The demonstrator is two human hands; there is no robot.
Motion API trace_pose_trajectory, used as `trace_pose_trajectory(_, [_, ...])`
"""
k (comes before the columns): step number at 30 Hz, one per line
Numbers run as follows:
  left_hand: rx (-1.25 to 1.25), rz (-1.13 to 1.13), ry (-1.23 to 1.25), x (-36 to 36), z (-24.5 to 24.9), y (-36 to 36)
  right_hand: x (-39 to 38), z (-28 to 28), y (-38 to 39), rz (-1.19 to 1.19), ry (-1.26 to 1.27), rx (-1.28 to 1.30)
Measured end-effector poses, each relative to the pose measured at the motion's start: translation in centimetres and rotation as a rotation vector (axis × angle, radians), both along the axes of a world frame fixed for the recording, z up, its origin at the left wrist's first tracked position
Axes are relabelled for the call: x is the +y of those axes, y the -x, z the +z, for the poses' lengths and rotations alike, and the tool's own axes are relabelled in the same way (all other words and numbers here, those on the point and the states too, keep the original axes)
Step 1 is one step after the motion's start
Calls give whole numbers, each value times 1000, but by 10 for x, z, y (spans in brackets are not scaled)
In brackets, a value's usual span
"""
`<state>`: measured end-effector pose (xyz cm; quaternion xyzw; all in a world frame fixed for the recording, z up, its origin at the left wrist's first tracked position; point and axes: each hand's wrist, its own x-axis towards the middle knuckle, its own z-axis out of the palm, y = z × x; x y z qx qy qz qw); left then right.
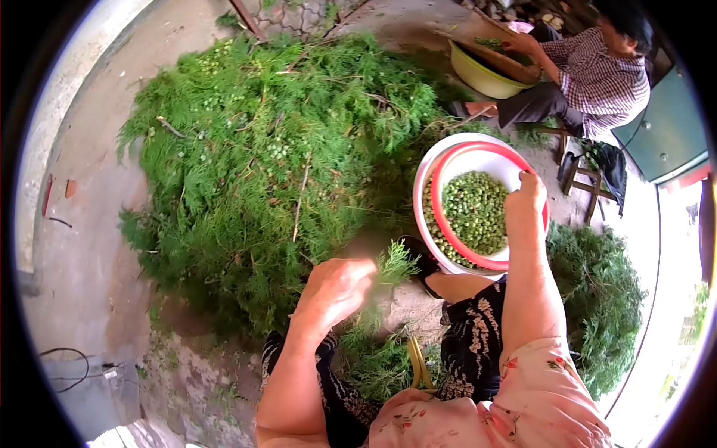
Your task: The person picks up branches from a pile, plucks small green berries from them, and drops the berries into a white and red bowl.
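My left hand (336, 293) is closed, its fingers blurred, with a green conifer sprig (398, 263) sticking out past the fingertips. My right hand (528, 194) has its fingers curled at the right rim of a red-rimmed basin (489, 146). That basin sits inside a larger white basin (424, 166). Small round green cones (476, 209) fill the bottom. To the left spreads a large heap of cut conifer branches (246, 172), some bearing pale green cones. More sprigs (377, 362) lie between my knees, beside a pair of yellow handles (420, 362).
At the upper right a seated co-worker in a checked shirt (609, 75) handles greenery over a yellow-green basin (478, 75). A wooden stool (586, 183) stands nearby. Another branch pile (597, 299) lies to my right. A green cabinet (668, 123) is at the right edge.
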<state>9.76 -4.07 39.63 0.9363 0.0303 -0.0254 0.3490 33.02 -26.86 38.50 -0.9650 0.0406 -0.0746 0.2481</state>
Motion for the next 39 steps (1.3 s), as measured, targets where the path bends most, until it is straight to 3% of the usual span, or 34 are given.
trace_pose_trajectory(1, [136, 35, 51, -1, 5, -2, -3, -8, -4, 8, -48, 10])
trace_pose_trajectory(3, [91, 99, 19, -4, 6, -4, 4, -18, -18, -47, -554, 53])
trace_pose_trajectory(6, [83, 198, 44, 1, 11, -6, 32, -3, -15, 121, -1150, 201])
trace_pose_trajectory(8, [125, 249, 67, 4, 15, -7, 53, -1, -1, 592, -928, 328])
trace_pose_trajectory(11, [129, 260, 47, 1, 9, -10, 88, 40, 56, 897, -608, 752])
trace_pose_trajectory(13, [46, 280, 59, 1, 5, -10, 102, 25, 71, 1247, -476, 649])
trace_pose_trajectory(16, [-33, 339, 71, 4, 5, -9, 113, 8, 85, 1317, -342, 444])
trace_pose_trajectory(18, [-7, 352, 129, 8, 8, -7, 111, 14, 83, 1297, -155, 419])
trace_pose_trajectory(19, [3, 361, 157, 10, 10, -6, 110, 17, 83, 1275, -265, 409])
trace_pose_trajectory(21, [-83, 346, 84, 15, 0, 1, 102, 22, 76, 1242, -253, 218])
trace_pose_trajectory(23, [-156, 361, 12, 18, 2, 5, 88, 26, 61, 1042, -204, 349])
trace_pose_trajectory(27, [24, 307, -4, 23, 13, 11, 58, 29, 31, 792, -302, 366])
trace_pose_trajectory(30, [89, 263, -58, 23, 12, 13, 19, 36, 19, 676, -116, 241])
trace_pose_trajectory(33, [116, 227, -66, 21, 15, 12, -91, -10, -17, 548, 4, 154])
trace_pose_trajectory(35, [123, 206, -72, 20, 15, 14, -194, -33, -28, 418, 271, 85])
trace_pose_trajectory(36, [92, 212, -102, 18, 9, 14, -230, -25, -12, 208, 379, 175])
trace_pose_trajectory(37, [227, 200, -142, 15, 14, 12, -260, -28, 15, 180, 428, -225])
trace_pose_trajectory(39, [150, 180, -135, 15, 14, 18, -383, -52, 21, -261, 697, 58])
